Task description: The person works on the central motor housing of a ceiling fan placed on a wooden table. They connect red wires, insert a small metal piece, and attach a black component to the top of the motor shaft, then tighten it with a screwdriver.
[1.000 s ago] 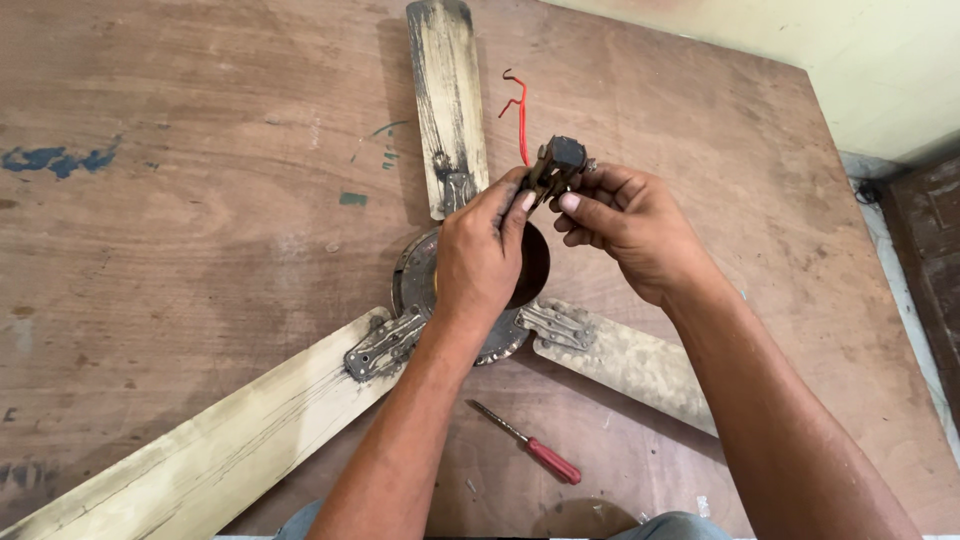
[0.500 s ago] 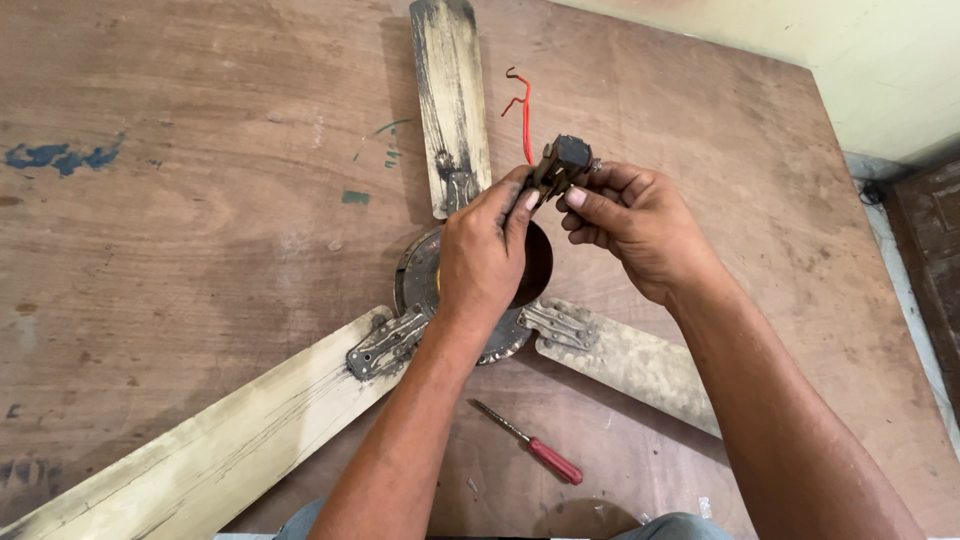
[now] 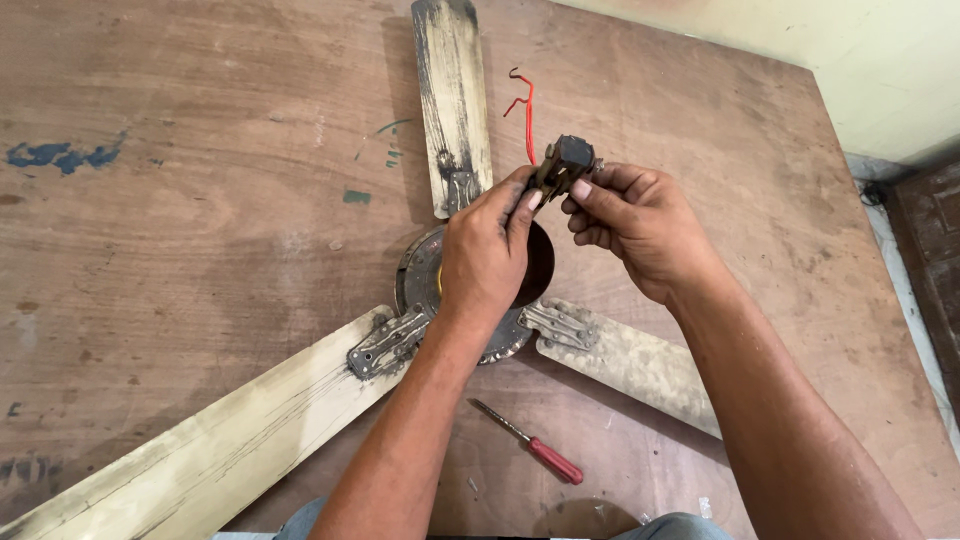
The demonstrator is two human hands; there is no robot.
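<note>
Left hand (image 3: 487,250): raised above the fan hub, thumb and forefinger pinched on the lower left side of the small dark part (image 3: 562,165); forearm reaching up from the bottom edge of the view.
Right hand (image 3: 640,228): closed on the same dark part from the right, fingertips curled against its side and underside, knuckles toward the camera.
Small dark part: blocky, black-brown, held between both hands in the air over the surface, just above and right of the hub; exact kind too small to tell.
Red wire (image 3: 526,110): thin, kinked, running up from behind the dark part and ending loose over the surface, beside the upper blade.
Fan hub (image 3: 425,275): round, grimy metal, lying flat on the surface, mostly covered by the left hand and wrist.
Upper blade (image 3: 452,95): pale, dirt-streaked, pointing away toward the top edge, its bracket meeting the hub.
Lower left blade (image 3: 215,455): long, cream, running to the bottom left corner, bolted by a grey metal bracket at the hub.
Right blade (image 3: 625,360): pale, passing under the right forearm.
Screwdriver (image 3: 530,445): red handle, slim shaft, lying flat between the two forearms, apart from the hub, tip pointing up-left.
Surface (image 3: 200,200): worn brown plywood with blue and green paint marks at the left.
</note>
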